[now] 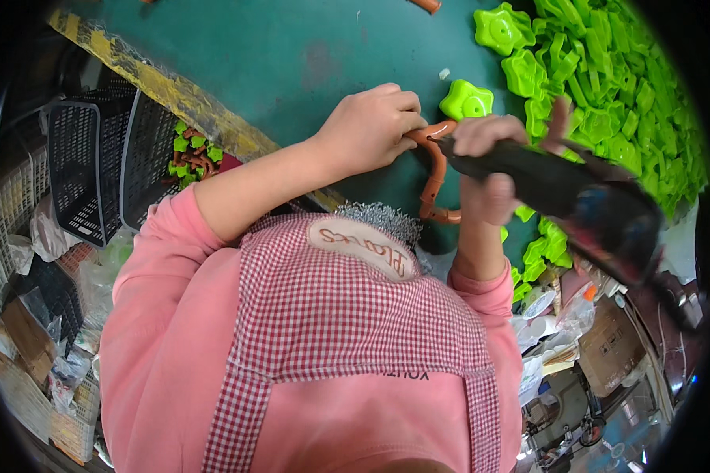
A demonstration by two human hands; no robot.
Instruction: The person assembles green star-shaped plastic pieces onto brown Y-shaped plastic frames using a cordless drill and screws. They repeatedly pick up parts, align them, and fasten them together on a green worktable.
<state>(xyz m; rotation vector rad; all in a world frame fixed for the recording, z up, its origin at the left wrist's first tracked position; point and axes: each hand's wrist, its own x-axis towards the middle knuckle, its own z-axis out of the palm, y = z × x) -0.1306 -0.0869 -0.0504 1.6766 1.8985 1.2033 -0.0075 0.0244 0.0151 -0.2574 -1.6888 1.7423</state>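
Note:
My left hand (369,130) is closed in a pinch on the end of an orange-brown curved plastic pipe (434,175) over the green table. My right hand (487,146) is wrapped round a black power screwdriver (544,177), whose body slants away to the right. Its tip points at the pipe's upper bend, close to my left fingertips; whether it touches a screw there I cannot tell. Just beyond the pipe lies a bright green star-shaped plastic piece (467,100). A heap of small silvery screws (383,221) sits at the table's near edge, against my apron.
A large pile of bright green plastic parts (607,102) covers the right of the table (292,55). Another orange-brown piece (427,5) lies at the far edge. Black crates (79,169) stand at the left, beside a bin of assembled green and brown parts (193,154). A cardboard box (611,347) is at lower right.

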